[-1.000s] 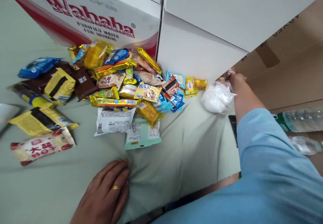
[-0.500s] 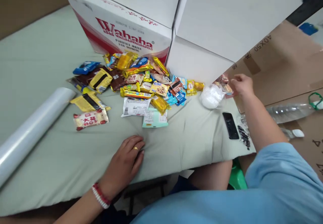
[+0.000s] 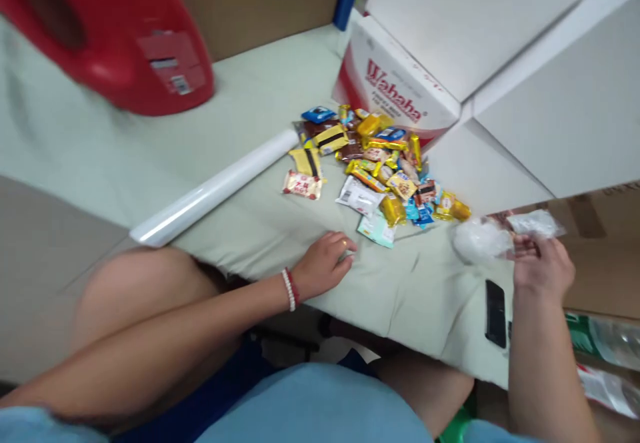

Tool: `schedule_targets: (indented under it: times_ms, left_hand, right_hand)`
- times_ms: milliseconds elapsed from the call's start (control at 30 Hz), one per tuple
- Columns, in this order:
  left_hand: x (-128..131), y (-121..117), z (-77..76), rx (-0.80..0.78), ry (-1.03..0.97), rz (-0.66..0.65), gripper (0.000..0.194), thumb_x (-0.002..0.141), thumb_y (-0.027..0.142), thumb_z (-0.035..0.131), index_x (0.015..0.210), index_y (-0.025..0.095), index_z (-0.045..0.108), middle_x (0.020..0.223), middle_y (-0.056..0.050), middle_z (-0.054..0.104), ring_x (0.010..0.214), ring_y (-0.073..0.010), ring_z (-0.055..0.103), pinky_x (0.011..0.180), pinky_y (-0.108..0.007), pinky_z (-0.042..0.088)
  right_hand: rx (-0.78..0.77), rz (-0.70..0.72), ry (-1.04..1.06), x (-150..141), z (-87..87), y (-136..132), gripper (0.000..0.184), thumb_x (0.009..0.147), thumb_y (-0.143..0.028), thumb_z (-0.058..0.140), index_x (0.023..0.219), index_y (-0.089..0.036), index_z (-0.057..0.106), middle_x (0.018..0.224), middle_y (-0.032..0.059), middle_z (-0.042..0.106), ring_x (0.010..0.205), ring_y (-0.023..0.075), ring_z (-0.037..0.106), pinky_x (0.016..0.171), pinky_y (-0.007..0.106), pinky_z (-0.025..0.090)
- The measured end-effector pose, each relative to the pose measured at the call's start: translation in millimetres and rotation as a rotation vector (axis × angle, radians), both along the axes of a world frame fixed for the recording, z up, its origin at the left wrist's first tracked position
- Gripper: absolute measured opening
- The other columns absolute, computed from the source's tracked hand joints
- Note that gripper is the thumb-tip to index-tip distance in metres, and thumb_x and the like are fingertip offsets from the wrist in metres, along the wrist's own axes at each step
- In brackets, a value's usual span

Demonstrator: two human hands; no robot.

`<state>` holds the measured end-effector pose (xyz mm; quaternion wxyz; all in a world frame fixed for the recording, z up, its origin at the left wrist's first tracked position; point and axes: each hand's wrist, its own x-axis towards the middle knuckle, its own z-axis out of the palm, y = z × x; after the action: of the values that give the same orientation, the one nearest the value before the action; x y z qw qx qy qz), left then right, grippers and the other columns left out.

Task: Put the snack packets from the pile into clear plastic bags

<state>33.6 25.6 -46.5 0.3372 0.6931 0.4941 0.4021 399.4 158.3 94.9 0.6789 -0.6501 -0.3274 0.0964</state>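
My left hand rests on the green-grey tablecloth near the table's front edge, fingers loosely bent and the thumb apart, with nothing visible in it. Just beyond it lie a mint-green packet and a white packet, at the front of a heap of wrapped snacks. On the right, my right hand is closed on a small clear-and-white plastic packet, raised above the table; its contents are blurred. Left of that hand sits a crumpled clear plastic bag.
White cartons, one marked Wahaha, stand behind the snacks. A roll of clear film lies on the left, and a red plastic jug stands beyond it. A black phone lies near the right edge; plastic bottles are beyond.
My right hand has come back from behind the plastic bag and now holds up the clear-and-white packet. The view has swung left, bringing in the red jug. My left hand stays on the cloth.
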Motion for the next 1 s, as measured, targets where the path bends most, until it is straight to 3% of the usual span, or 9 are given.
schedule_targets:
  times_ms: [67, 100, 200, 300, 467, 633, 700, 833, 1000]
  left_hand:
    - [-1, 2, 4.8, -0.087, -0.142, -0.008, 0.017, 0.092, 0.018, 0.057, 0.102, 0.016, 0.071, 0.101, -0.009, 0.071, 0.089, -0.0196, 0.066, 0.086, -0.035, 0.055]
    - [-2, 2, 7.0, -0.129, -0.225, -0.015, 0.015, 0.092, 0.019, 0.059, 0.102, 0.016, 0.071, 0.102, -0.008, 0.071, 0.085, -0.0175, 0.066, 0.083, -0.033, 0.055]
    - [-3, 3, 12.3, -0.241, -0.464, -0.05, 0.028, 0.087, 0.028, 0.071, 0.113, 0.018, 0.069, 0.118, -0.009, 0.069, 0.079, -0.013, 0.066, 0.074, -0.028, 0.054]
    - [-5, 5, 13.9, -0.409, -0.648, -0.173, 0.035, 0.085, 0.037, 0.074, 0.112, 0.016, 0.065, 0.109, -0.008, 0.071, 0.068, -0.01, 0.062, 0.063, -0.024, 0.05]
    - [-9, 8, 6.9, -0.564, -0.759, -0.137, 0.027, 0.078, 0.037, 0.077, 0.08, 0.016, 0.06, 0.065, 0.004, 0.06, 0.058, -0.0082, 0.053, 0.059, -0.021, 0.043]
    - [-9, 10, 5.8, -0.548, -0.812, -0.107, 0.029, 0.07, 0.034, 0.081, 0.079, 0.016, 0.059, 0.068, 0.004, 0.062, 0.059, -0.0078, 0.054, 0.06, -0.021, 0.044]
    - [-8, 10, 8.5, -0.53, -0.807, -0.156, 0.03, 0.069, 0.033, 0.083, 0.079, 0.016, 0.06, 0.068, 0.004, 0.063, 0.06, -0.0075, 0.054, 0.06, -0.021, 0.043]
    - [-6, 10, 13.4, -0.489, -0.759, -0.244, 0.031, 0.071, 0.035, 0.084, 0.078, 0.015, 0.062, 0.067, 0.004, 0.062, 0.06, -0.0075, 0.053, 0.058, -0.02, 0.04]
    - [-6, 14, 14.8, -0.451, -0.758, -0.196, 0.029, 0.069, 0.033, 0.083, 0.075, 0.016, 0.06, 0.066, 0.005, 0.06, 0.061, -0.0073, 0.05, 0.059, -0.02, 0.039]
  right_hand:
    - [-0.057, 0.44, 0.152, -43, -24.3, -42, 0.023, 0.064, -0.011, 0.084, 0.079, -0.023, 0.071, 0.078, 0.0049, 0.068, 0.07, 0.0189, 0.068, 0.062, 0.036, 0.056]
    - [-0.132, 0.561, 0.221, -69, -40.1, -66, 0.032, 0.058, -0.013, 0.088, 0.082, -0.024, 0.071, 0.075, 0.0015, 0.067, 0.067, 0.017, 0.067, 0.057, 0.031, 0.055]
    - [-0.428, 0.709, 0.369, -147, -88.7, -126, 0.035, 0.062, -0.033, 0.091, 0.087, -0.023, 0.069, 0.059, -0.0067, 0.056, 0.044, 0.0073, 0.045, 0.037, 0.018, 0.033]
    - [-0.534, 0.775, 0.5, -196, -117.6, -148, 0.041, 0.065, -0.042, 0.09, 0.094, -0.023, 0.069, 0.053, -0.0102, 0.047, 0.041, 0.0047, 0.033, 0.035, 0.016, 0.021]
    - [-0.52, 0.791, 0.444, -194, -117.4, -137, 0.039, 0.066, -0.044, 0.09, 0.091, -0.021, 0.07, 0.058, -0.0087, 0.049, 0.044, 0.0046, 0.032, 0.038, 0.018, 0.021]
    - [-0.393, 0.676, 0.316, -181, -110.6, -139, 0.04, 0.072, -0.048, 0.088, 0.097, -0.022, 0.07, 0.084, -0.0025, 0.064, 0.054, 0.0055, 0.039, 0.044, 0.02, 0.031]
    - [-0.413, 0.727, 0.303, -183, -110.1, -142, 0.04, 0.076, -0.05, 0.086, 0.102, -0.024, 0.069, 0.087, -0.002, 0.065, 0.056, 0.0064, 0.04, 0.045, 0.02, 0.031]
    - [-0.532, 0.956, 0.268, -186, -108.5, -140, 0.04, 0.074, -0.052, 0.088, 0.095, -0.023, 0.07, 0.072, -0.0038, 0.059, 0.052, 0.0075, 0.038, 0.046, 0.022, 0.03]
    - [-0.395, 0.843, 0.301, -175, -104.5, -131, 0.035, 0.078, -0.048, 0.087, 0.088, -0.022, 0.066, 0.066, -0.0068, 0.048, 0.053, 0.0068, 0.036, 0.048, 0.021, 0.031]
